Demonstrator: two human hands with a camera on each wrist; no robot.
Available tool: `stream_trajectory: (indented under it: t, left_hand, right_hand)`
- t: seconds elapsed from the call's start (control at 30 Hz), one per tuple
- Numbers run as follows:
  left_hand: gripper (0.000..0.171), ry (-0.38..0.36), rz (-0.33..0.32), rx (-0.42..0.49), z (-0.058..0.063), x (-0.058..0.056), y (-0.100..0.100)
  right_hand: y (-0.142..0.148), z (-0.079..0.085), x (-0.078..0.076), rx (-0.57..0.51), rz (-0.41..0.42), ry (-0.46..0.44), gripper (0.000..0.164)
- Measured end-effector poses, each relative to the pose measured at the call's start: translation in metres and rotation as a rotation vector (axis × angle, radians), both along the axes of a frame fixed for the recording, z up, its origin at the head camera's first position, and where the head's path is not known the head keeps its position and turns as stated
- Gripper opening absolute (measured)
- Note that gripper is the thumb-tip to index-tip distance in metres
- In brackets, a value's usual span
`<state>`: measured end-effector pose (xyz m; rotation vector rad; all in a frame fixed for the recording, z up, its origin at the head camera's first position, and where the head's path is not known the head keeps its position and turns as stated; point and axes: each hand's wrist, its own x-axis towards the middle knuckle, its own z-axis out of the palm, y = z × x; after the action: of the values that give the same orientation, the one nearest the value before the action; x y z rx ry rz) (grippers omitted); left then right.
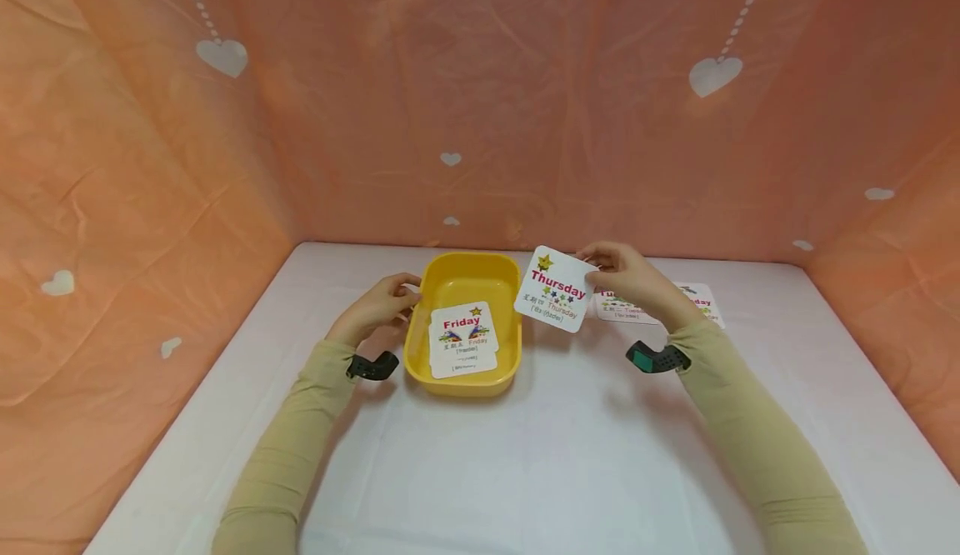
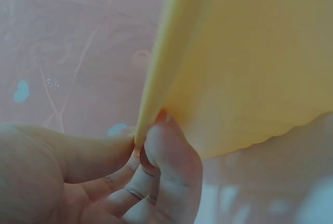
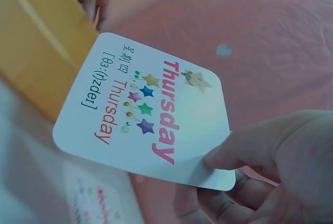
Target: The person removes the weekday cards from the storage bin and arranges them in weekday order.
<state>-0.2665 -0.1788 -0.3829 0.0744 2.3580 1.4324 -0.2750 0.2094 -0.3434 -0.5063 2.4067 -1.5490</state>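
A yellow plastic tray (image 1: pixel 468 276) stands in the middle of the table, with a small stack of cards inside it. The top one is a Friday card (image 1: pixel 463 327). My left hand (image 1: pixel 381 305) pinches the tray's left rim between thumb and finger, which the left wrist view shows close up. Just right of the tray, my right hand (image 1: pixel 626 276) holds a white Thursday card (image 1: pixel 557 288) up by one corner, thumb on its printed face. The card's edge overlaps the tray's right rim in the head view.
Behind the right hand lie more cards on the white table (image 1: pixel 570 455), a Tuesday card (image 1: pixel 622 309) and another one (image 1: pixel 703 298), partly covered by the hand. Orange cloth (image 1: pixel 510 105) with white hearts rises along the back and sides.
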Motion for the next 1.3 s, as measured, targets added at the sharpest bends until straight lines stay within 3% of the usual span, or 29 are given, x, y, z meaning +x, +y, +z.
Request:
stream_trajectory:
  t: [0.4,0.63,0.97,1.3]
  left_hand:
    - [0.039,0.01,-0.003,0.01,0.001,0.001,0.001]
    - [0.039,0.004,0.01,-0.004,-0.002,0.0,0.001]
    - [0.038,0.009,0.009,0.002,-0.001,0.0,0.002]
    - [0.04,0.016,0.005,-0.012,-0.001,0.0,0.002]
  right_hand:
    - [0.018,-0.044,0.01,0.127,0.024,-0.04,0.031]
    - [0.018,-0.064,0.013,0.202,0.003,0.014,0.034]
    - [0.011,-0.072,0.018,0.337,-0.078,0.122,0.037]
    - [0.008,-0.08,0.016,0.312,-0.118,0.134,0.035]
